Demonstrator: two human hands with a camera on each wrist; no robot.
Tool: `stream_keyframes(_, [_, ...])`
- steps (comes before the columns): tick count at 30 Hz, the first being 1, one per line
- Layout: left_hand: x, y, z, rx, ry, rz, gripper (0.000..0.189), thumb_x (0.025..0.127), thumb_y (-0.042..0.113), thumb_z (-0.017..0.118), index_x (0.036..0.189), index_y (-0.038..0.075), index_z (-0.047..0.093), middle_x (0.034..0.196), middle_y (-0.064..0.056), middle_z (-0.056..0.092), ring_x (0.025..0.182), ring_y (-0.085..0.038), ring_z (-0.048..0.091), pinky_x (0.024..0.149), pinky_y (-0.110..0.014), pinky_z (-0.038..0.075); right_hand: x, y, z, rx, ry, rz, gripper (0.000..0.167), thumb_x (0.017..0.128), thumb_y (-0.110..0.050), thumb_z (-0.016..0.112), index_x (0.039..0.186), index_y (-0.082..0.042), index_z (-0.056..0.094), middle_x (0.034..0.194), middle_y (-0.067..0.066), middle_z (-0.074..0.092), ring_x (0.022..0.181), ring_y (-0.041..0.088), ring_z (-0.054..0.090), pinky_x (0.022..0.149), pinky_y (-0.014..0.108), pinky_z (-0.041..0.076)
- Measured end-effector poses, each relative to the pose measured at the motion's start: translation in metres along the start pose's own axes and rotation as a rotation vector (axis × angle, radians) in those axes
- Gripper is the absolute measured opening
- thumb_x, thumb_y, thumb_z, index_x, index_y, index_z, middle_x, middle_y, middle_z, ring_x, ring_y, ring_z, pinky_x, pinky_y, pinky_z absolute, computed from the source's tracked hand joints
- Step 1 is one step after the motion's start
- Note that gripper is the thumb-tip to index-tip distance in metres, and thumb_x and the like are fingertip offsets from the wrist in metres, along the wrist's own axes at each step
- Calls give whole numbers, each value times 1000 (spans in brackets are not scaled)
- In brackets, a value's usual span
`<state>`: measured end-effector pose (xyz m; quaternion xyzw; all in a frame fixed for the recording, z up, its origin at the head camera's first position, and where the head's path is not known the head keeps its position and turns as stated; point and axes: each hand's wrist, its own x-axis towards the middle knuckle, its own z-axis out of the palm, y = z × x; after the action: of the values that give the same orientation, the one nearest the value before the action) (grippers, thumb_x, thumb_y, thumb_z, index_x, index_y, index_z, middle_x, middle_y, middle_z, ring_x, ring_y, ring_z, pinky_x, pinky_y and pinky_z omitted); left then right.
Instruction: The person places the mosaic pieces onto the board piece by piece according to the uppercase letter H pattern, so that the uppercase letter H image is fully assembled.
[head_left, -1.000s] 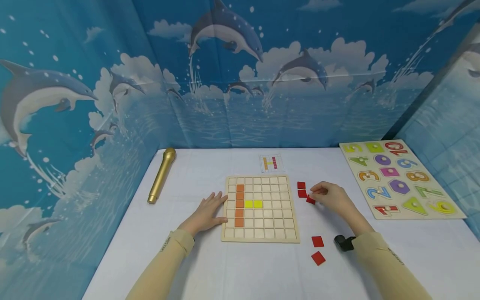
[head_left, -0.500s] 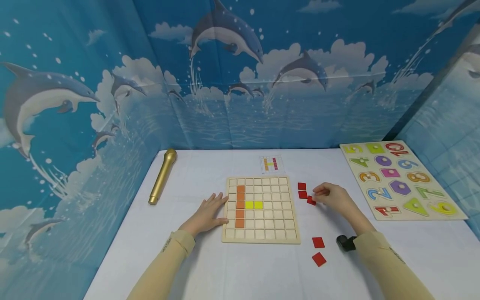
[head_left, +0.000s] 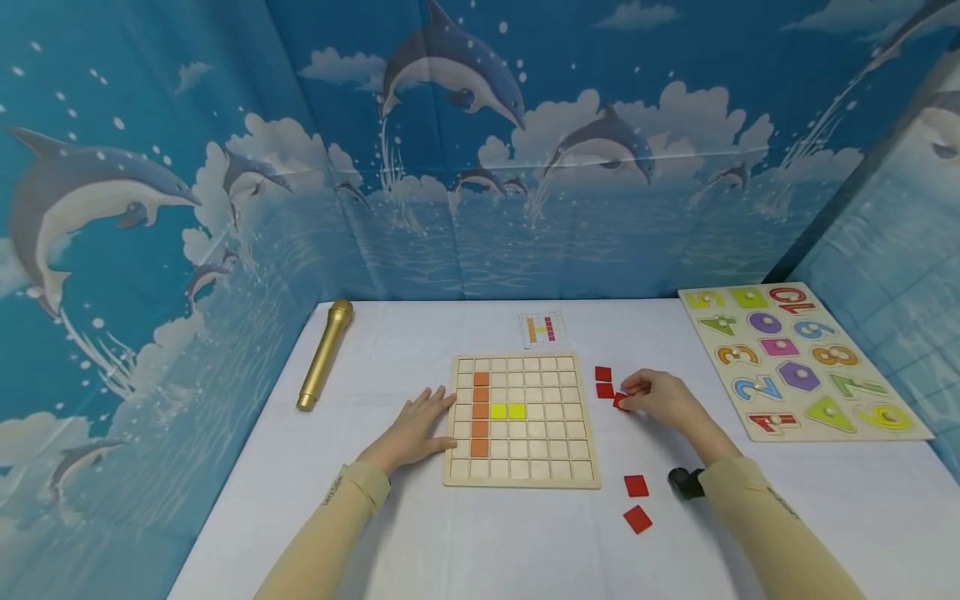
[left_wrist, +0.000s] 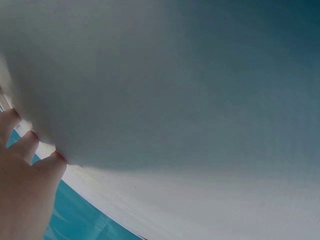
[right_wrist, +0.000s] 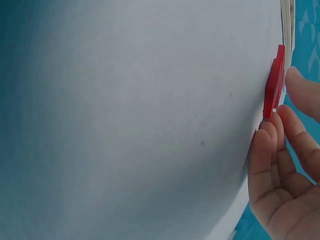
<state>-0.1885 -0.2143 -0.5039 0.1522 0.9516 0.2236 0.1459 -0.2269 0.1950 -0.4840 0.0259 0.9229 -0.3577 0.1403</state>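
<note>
My left hand (head_left: pixel 411 427) lies with spread fingers at the left edge of a wooden grid board (head_left: pixel 538 450). A column of orange tiles (head_left: pixel 480 412) sits in the board's squares, and two yellow tiles (head_left: pixel 507 411) run rightward from its middle. To the board's right, my right hand (head_left: pixel 660 397) touches a red square tile (head_left: pixel 620 401) on the table with its fingertips. Two more red tiles (head_left: pixel 603 382) lie just beyond it. In the right wrist view, a gap shows between thumb (right_wrist: pixel 300 90) and fingers, with red tiles (right_wrist: pixel 272 87) at the fingertips.
Two loose red tiles (head_left: pixel 636 503) lie nearer the front. A small pattern card (head_left: pixel 545 330) stands behind the board. A gold microphone-shaped object (head_left: pixel 325 356) lies at the left, and a number puzzle board (head_left: pixel 806 362) at the right. Dolphin-printed cloth (head_left: pixel 480 225) hangs behind the table.
My right hand has come down slightly onto the nearest red tile, covering more of its right side. The left hand stays at the board's edge.
</note>
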Motion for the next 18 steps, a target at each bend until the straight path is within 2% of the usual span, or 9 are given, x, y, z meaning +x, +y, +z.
stream_keyframes(7, [1,-1,0,13,3,-4,80,89,41,70,154,14,33,163,-15,22,153,-36,13,124,-57,11,3,0,2,-35,-14,34,36,84,-16,78,111,2,63,93,13,59,87,24,52,70,28,47])
stream_keyframes(18, [0,0,0,-4,-3,0,81,89,39,71,155,13,33,163,-15,21,153,-36,12,124,-58,10,1,-1,2,-79,-33,91,29,82,-13,79,97,-1,58,89,14,57,85,25,53,68,30,48])
